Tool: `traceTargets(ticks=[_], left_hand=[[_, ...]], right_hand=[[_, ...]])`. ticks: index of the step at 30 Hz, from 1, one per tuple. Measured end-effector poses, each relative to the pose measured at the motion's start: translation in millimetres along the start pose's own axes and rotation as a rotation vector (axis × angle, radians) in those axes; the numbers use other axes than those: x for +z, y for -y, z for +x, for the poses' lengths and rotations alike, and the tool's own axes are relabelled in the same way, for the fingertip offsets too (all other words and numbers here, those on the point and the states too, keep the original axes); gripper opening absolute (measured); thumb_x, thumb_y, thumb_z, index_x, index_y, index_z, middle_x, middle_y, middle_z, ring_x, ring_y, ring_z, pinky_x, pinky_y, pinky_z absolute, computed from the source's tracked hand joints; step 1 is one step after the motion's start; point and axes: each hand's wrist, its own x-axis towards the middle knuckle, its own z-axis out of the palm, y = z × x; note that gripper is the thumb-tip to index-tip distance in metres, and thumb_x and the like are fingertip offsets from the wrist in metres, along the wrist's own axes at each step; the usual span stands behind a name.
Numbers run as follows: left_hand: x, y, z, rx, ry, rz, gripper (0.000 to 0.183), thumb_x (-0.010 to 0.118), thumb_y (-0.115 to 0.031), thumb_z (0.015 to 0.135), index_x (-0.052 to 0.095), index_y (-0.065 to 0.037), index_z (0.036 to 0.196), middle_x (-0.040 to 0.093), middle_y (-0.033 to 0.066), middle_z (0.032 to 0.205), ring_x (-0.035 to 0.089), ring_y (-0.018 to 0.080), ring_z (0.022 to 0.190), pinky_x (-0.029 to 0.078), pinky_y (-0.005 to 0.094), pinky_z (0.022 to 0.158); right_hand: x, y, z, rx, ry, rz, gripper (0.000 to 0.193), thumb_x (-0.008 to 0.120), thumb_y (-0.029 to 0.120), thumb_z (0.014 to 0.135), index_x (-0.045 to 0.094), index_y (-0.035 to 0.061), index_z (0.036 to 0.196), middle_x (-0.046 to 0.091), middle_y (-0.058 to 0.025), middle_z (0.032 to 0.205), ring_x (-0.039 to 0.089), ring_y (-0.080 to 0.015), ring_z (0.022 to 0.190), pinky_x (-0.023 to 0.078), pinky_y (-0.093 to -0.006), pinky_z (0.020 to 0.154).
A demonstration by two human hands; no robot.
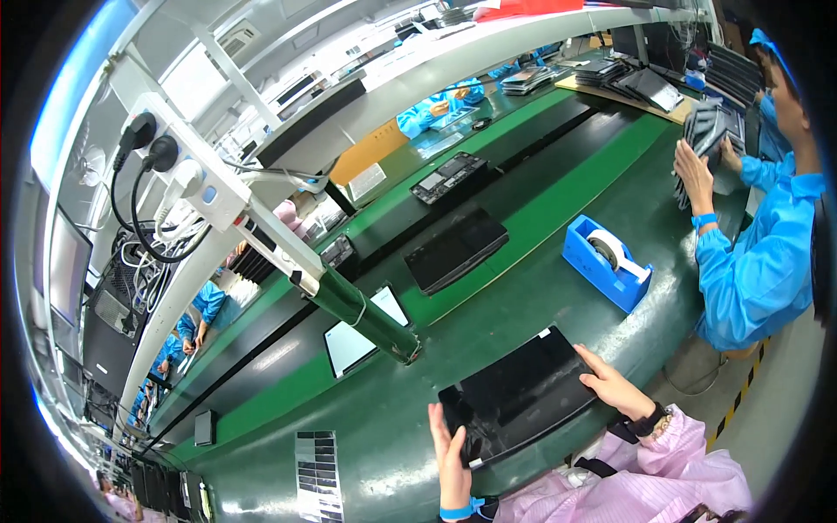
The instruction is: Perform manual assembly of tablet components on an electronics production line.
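A black, glossy tablet-like screen panel (523,394) lies at a slant over the near edge of the green workbench, with small white tabs at two of its edges. My left hand (450,453), with a blue strap at the wrist, grips the panel's left end, thumb along the near corner. At the panel's right end, my right hand (617,387) holds the edge with its fingers on the far side and thumb on the near side. The panel's underside is hidden. Both my sleeves are pink.
A blue tape dispenser (608,263) stands beyond my right hand. Another black panel (456,250), an opened device (448,177) and a lit tablet (353,343) rest on the line. A green post (366,315) rises ahead; a label sheet (317,475) lies left. A blue-clad co-worker (758,253) handles grey pieces.
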Motion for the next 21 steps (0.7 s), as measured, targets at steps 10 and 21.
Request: traceTargets(ticks=[10, 21], left_hand=[[-22.7, 20.9, -14.9, -0.044, 0.066, 0.079, 0.053, 0.056, -0.001, 0.083, 0.042, -0.007, 0.134, 0.007, 0.0078, 0.153, 0.021, 0.0226, 0.137, 0.021, 0.0326, 0.110], [-119.5, -37.4, 55.9, -0.231, 0.423, 0.148, 0.032, 0.053, -0.013, 0.093, 0.055, -0.002, 0.123, 0.048, 0.0075, 0.135, 0.042, 0.0182, 0.125, 0.032, 0.0303, 0.106]], right_hand=[[5.1, -28.6, -4.7, -0.209, -0.053, -0.799, 0.067, 0.066, 0.029, 0.078, 0.040, -0.0042, 0.131, 0.023, -0.0228, 0.146, 0.017, -0.0368, 0.138, 0.014, -0.0460, 0.111], [49.4, 64.6, 7.6, 0.051, -0.093, 0.547, 0.064, 0.059, 0.001, 0.081, 0.030, 0.0063, 0.138, 0.048, -0.0128, 0.123, 0.061, -0.0236, 0.095, 0.058, -0.0397, 0.069]])
